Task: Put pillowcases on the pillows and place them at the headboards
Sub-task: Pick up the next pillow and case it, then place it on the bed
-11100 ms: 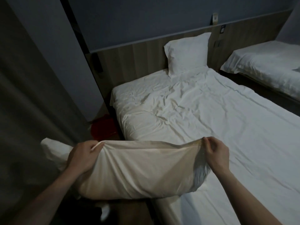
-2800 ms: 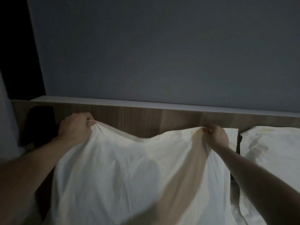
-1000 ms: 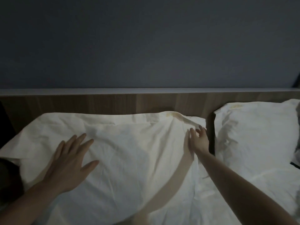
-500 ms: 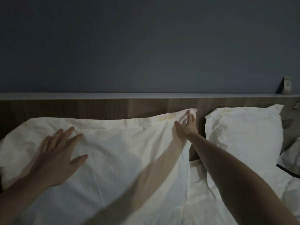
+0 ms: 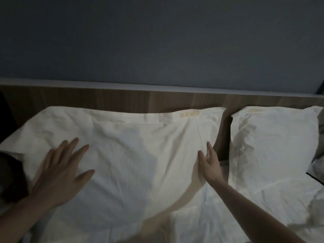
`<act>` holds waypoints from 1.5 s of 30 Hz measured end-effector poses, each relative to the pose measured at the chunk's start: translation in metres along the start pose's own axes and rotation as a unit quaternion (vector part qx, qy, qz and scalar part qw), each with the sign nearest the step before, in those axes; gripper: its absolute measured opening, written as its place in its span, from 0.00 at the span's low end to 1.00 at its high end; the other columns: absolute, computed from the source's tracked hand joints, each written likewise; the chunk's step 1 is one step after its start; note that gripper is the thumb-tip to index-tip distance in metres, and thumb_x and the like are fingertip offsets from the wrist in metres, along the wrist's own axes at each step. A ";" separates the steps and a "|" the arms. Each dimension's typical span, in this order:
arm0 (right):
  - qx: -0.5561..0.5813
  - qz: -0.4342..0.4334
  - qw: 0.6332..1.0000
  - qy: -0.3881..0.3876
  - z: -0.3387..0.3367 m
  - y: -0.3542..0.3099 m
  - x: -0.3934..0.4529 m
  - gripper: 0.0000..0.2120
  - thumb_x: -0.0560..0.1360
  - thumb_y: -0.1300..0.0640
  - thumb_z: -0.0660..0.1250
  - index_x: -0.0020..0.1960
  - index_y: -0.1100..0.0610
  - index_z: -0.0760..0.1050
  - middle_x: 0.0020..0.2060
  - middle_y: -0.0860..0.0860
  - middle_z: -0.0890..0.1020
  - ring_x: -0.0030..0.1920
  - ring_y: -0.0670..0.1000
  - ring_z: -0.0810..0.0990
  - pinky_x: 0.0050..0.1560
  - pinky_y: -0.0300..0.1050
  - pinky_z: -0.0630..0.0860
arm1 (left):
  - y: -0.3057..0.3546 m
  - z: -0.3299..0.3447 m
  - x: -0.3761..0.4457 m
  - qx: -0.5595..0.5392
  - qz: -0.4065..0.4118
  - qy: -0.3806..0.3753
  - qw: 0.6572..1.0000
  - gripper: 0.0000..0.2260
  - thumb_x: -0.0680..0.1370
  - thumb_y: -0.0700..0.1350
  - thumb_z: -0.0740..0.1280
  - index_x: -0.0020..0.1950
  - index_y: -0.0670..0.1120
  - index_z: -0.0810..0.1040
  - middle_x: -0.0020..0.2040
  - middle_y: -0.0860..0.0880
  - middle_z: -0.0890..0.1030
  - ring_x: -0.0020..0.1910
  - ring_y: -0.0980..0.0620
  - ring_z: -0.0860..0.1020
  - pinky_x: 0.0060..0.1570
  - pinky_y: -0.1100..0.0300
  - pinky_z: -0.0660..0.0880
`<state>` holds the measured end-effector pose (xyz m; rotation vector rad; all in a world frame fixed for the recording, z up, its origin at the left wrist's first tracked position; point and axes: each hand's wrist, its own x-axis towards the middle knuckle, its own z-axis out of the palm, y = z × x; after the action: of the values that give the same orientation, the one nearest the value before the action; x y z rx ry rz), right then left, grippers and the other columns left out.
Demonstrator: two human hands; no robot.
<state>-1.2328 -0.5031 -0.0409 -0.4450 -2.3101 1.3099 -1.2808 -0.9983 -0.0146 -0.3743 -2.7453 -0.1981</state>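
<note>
Smoothing pillow [image 5: 133, 155] (both palms flat).

Bed [image 5: 219, 223], white sheet, wrinkled. Resting on it: large white pillow [image 5: 133, 155], far left, against wooden headboard [image 5: 122, 100]; second white pillow [image 5: 273, 141], far right, just beside.

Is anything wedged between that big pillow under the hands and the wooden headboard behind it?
Nothing visible. The near pillow leans against the headboard, both hands flat on it: left hand, right hand. The second pillow sits apart, rightward.
</note>
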 end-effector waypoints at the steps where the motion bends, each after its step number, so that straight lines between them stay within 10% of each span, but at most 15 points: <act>1: 0.005 0.006 1.000 0.001 0.004 0.007 -0.005 0.35 0.81 0.35 0.60 0.83 0.42 0.52 0.82 0.45 0.58 0.81 0.52 0.60 0.79 0.57 0.62 | 0.001 0.001 -0.006 -0.002 -0.004 0.002 1.000 0.40 0.74 0.74 0.51 0.83 0.56 0.60 0.85 0.47 0.55 0.84 0.41 0.53 0.79 0.39 0.54; 11: -0.003 0.037 0.997 0.061 0.052 0.009 -0.080 0.37 0.81 0.41 0.60 0.83 0.54 0.52 0.82 0.54 0.59 0.81 0.56 0.58 0.81 0.60 0.57 | 0.005 0.005 -0.070 -0.078 -0.004 0.008 0.997 0.36 0.75 0.63 0.61 0.80 0.49 0.67 0.84 0.44 0.58 0.82 0.40 0.58 0.78 0.47 0.60; 16: 0.034 0.016 0.999 -0.026 0.119 0.009 -0.207 0.35 0.78 0.59 0.72 0.81 0.56 0.60 0.80 0.54 0.61 0.81 0.53 0.60 0.77 0.38 0.55 | 0.001 0.028 -0.163 -0.148 0.023 -0.038 0.988 0.31 0.74 0.62 0.67 0.74 0.48 0.76 0.81 0.47 0.65 0.77 0.50 0.66 0.76 0.65 0.59; 19: 0.030 0.006 0.994 -0.106 0.161 0.006 -0.272 0.36 0.76 0.44 0.70 0.79 0.55 0.64 0.76 0.52 0.69 0.77 0.53 0.68 0.73 0.27 0.57 | -0.027 0.054 -0.218 -0.171 0.022 -0.104 0.980 0.32 0.76 0.63 0.66 0.76 0.50 0.74 0.82 0.48 0.63 0.80 0.47 0.64 0.73 0.54 0.69; 23: -0.031 -0.045 0.973 -0.222 0.214 0.005 -0.323 0.42 0.71 0.23 0.59 0.78 0.44 0.60 0.77 0.45 0.65 0.78 0.44 0.62 0.78 0.45 0.60 | -0.065 0.081 -0.257 -0.143 0.016 -0.178 0.974 0.33 0.74 0.66 0.64 0.72 0.46 0.77 0.75 0.41 0.74 0.71 0.38 0.76 0.63 0.47 0.80; 26: -0.202 -0.096 0.945 -0.239 0.251 0.015 -0.351 0.38 0.73 0.27 0.56 0.78 0.44 0.64 0.80 0.48 0.64 0.81 0.51 0.59 0.80 0.53 0.51 | -0.084 0.107 -0.274 -0.150 0.024 -0.198 0.968 0.33 0.71 0.68 0.65 0.71 0.51 0.73 0.72 0.49 0.72 0.71 0.45 0.77 0.65 0.57 0.77; 29: -0.279 -0.106 0.937 -0.183 0.267 0.020 -0.363 0.33 0.75 0.37 0.59 0.77 0.47 0.70 0.79 0.49 0.68 0.80 0.52 0.62 0.79 0.52 0.50 | -0.096 0.137 -0.286 -0.170 0.047 -0.213 0.961 0.35 0.75 0.69 0.64 0.77 0.52 0.68 0.78 0.50 0.68 0.82 0.44 0.61 0.76 0.45 0.63; 33: -0.313 -0.118 0.929 -0.160 0.272 0.026 -0.362 0.31 0.75 0.43 0.61 0.76 0.50 0.72 0.77 0.50 0.71 0.79 0.54 0.65 0.80 0.55 0.55 | -0.102 0.142 -0.285 -0.246 0.012 -0.219 0.944 0.34 0.76 0.70 0.64 0.78 0.56 0.67 0.80 0.51 0.68 0.79 0.40 0.64 0.74 0.41 0.66; 45: -0.432 0.104 0.834 -0.327 0.282 -0.063 -0.334 0.35 0.74 0.37 0.55 0.79 0.49 0.63 0.78 0.49 0.66 0.79 0.54 0.62 0.78 0.53 0.60 | -0.136 0.053 -0.224 -0.281 -0.030 -0.408 0.868 0.29 0.75 0.62 0.52 0.67 0.51 0.81 0.67 0.49 0.80 0.68 0.45 0.77 0.68 0.55 0.72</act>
<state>-1.1012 -0.8988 -0.1866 -0.5917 -3.4847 0.4012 -1.1355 -1.1702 -0.1589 -0.6392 -3.4819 -1.1026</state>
